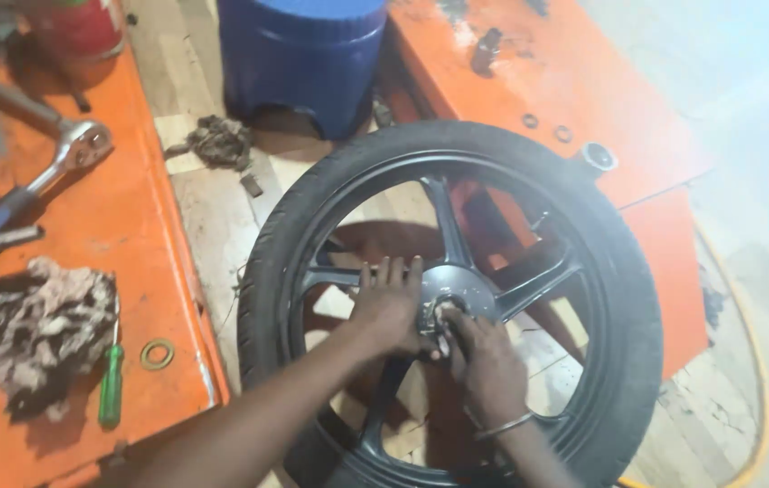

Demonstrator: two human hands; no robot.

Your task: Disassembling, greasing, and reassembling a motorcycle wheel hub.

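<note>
Hands meet at the hub (459, 298) of a black spoked wheel (624, 298), centre frame between orange bench (131, 235) halves: left hand (391, 307) flat on it, right hand (488, 361) pinching a small part there. Wheel looks heavy and rigid; rubber tyre or spokes give grip.

Both forearms are reaching in from the bottom edge, angling up toward the middle. The left hand (387, 305) is lying palm down, its fingers (395, 272) held straight and close together, pointing up and away. The right hand (486, 357) is sitting just beside it, almost touching, with its knuckles up and its fingers (450, 327) curling inward toward the left hand in a pinch. A thin bangle (502, 427) is circling the right wrist. Both arms are bare.
</note>
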